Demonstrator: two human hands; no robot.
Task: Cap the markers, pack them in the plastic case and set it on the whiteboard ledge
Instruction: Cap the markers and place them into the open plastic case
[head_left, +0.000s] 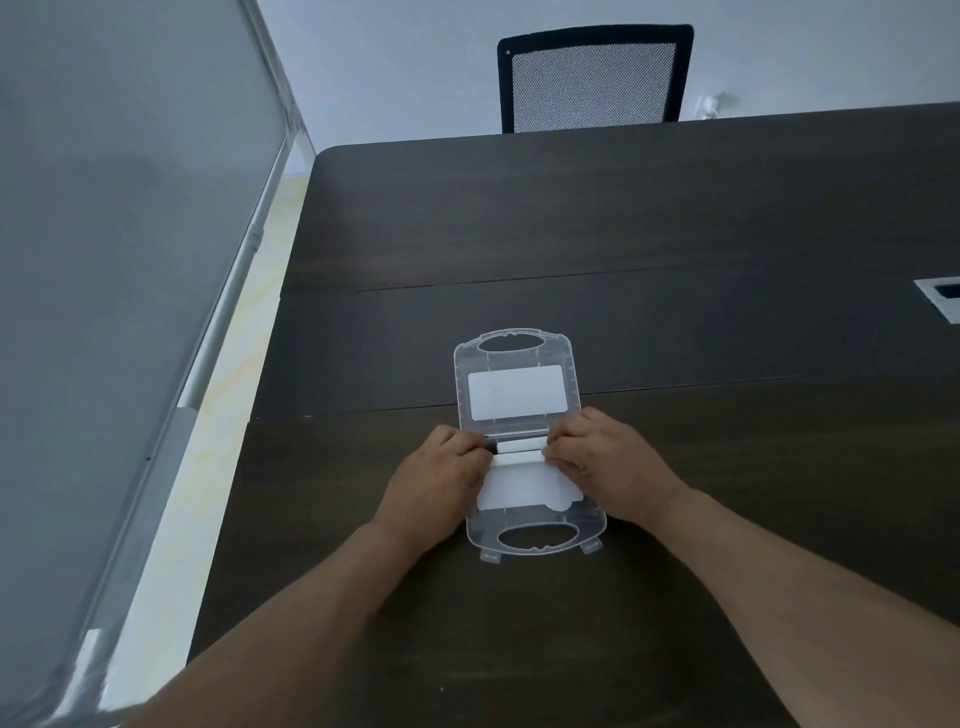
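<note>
A clear plastic case (524, 540) lies opened flat on the dark table, its lid half (511, 353) pointing away from me and the base half toward me. Two white markers (519, 452) lie side by side across the base half, close to the hinge; the farther one shows a black cap at its left end. My left hand (441, 478) grips the left ends of the markers. My right hand (602, 462) grips their right ends. The fingers hide both ends of the nearer marker.
The dark wooden table (571, 218) stretches ahead. A whiteboard (104, 234) with a metal frame leans along the left side. A black mesh chair (592, 83) stands behind the far table edge. A cable port (943, 304) sits at the right edge.
</note>
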